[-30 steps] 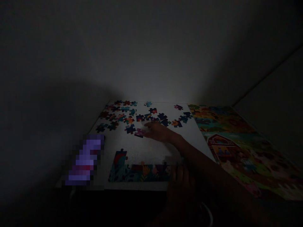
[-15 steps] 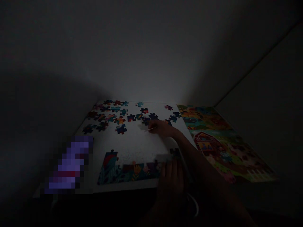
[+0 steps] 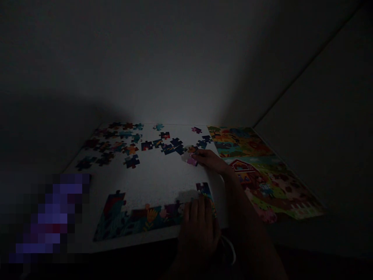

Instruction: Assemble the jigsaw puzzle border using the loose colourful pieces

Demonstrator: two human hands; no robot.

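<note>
The scene is dim. My right hand [image 3: 207, 160] pinches a pink puzzle piece [image 3: 191, 159] by its edge, tilted just above the white board [image 3: 163, 175]. Dark blue puzzle pieces [image 3: 168, 148] lie beyond it and to its left. Lower down, my left hand [image 3: 198, 217] rests flat, fingers stretched out, over the right part of the joined puzzle strip [image 3: 136, 219]. The fingers cover some of that strip. A corner piece [image 3: 203, 188] shows just past the fingertips, and a taller reddish piece [image 3: 114, 202] stands at the strip's left end.
Several loose puzzle pieces [image 3: 106, 146] cluster at the board's far left. On the right lie a farm picture [image 3: 268, 190] and an animal picture [image 3: 239, 142]. A pixelated purple item [image 3: 52, 214] is at the left. A wall [image 3: 175, 70] rises behind the board.
The view has shifted, so the board sits further left. My right hand has turned the held piece, and its pink face now shows. My left hand stays on the strip.
</note>
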